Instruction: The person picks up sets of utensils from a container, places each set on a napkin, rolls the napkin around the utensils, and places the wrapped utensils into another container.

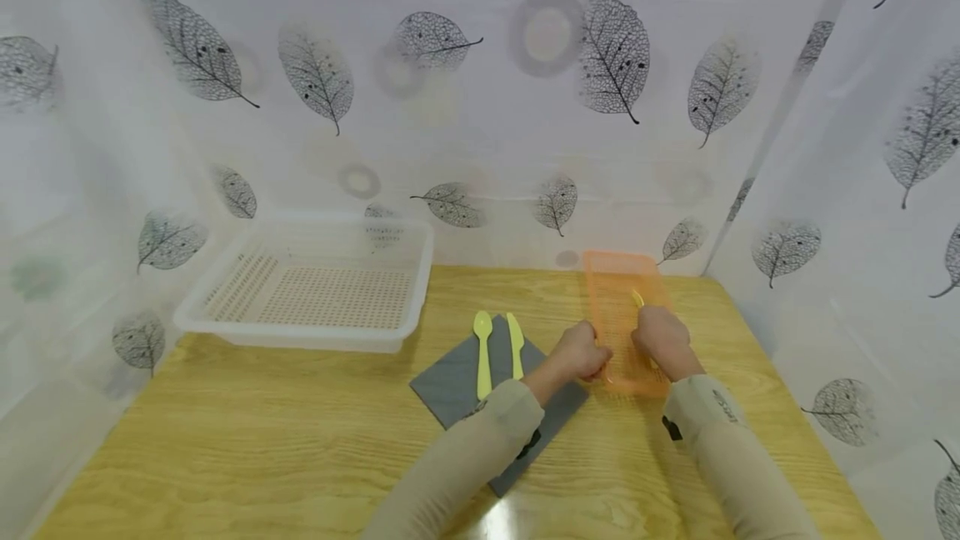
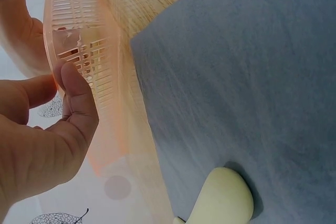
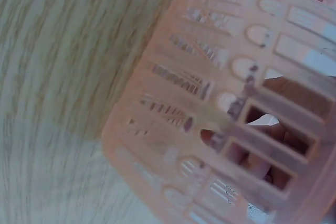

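Note:
My left hand (image 1: pixel 577 350) pinches the near left rim of an orange slotted basket (image 1: pixel 621 256) between thumb and fingers, also plain in the left wrist view. Inside the basket, my right hand (image 1: pixel 662 340) grips a yellow utensil (image 1: pixel 637 298). Only the utensil's ends show past the hand, so its kind cannot be told. Through the slotted wall (image 3: pixel 157 93) in the right wrist view, parts of a hand appear. Left of the basket, a yellow spoon (image 1: pixel 483 357) and a yellow knife (image 1: pixel 516 344) lie side by side on a dark grey cloth (image 1: pixel 442 382).
A large white slotted basket (image 1: pixel 300 340) stands at the back left of the wooden table (image 1: pixel 262 440). Leaf-patterned sheeting (image 1: pixel 480 132) rises behind the table and along both sides. My left forearm (image 1: pixel 457 457) passes over part of the cloth.

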Demonstrator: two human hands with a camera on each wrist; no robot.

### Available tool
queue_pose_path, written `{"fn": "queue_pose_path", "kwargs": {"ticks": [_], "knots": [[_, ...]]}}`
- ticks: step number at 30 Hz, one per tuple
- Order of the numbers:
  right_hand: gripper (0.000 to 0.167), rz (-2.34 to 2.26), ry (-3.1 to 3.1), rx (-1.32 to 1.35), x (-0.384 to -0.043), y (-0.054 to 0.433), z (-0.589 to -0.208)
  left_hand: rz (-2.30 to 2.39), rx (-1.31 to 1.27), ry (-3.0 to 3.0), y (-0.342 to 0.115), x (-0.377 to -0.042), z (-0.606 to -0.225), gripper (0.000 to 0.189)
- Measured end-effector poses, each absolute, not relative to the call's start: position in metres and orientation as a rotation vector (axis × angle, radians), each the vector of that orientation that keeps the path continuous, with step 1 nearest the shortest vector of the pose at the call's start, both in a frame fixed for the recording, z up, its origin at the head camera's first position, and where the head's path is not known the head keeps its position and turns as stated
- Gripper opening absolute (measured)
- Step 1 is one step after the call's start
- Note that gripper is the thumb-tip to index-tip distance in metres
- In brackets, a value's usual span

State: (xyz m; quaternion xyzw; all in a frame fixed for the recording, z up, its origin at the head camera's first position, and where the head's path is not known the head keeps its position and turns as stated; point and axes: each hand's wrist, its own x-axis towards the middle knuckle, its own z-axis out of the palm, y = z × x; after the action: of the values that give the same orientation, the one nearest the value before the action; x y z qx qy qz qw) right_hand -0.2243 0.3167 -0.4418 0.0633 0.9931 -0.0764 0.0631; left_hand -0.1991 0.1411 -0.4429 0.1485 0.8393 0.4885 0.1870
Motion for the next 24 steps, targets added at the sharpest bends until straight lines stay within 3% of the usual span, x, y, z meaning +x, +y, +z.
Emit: {"fn": "queue_pose_path", "kwargs": {"ticks": [24], "knots": [[0.011,-0.328,2.992,0.164,-0.2269,0.3197,-0.4424,1.315,0.409,2.424,0.1455,-0.2006,-0.4438,0.031]]}}
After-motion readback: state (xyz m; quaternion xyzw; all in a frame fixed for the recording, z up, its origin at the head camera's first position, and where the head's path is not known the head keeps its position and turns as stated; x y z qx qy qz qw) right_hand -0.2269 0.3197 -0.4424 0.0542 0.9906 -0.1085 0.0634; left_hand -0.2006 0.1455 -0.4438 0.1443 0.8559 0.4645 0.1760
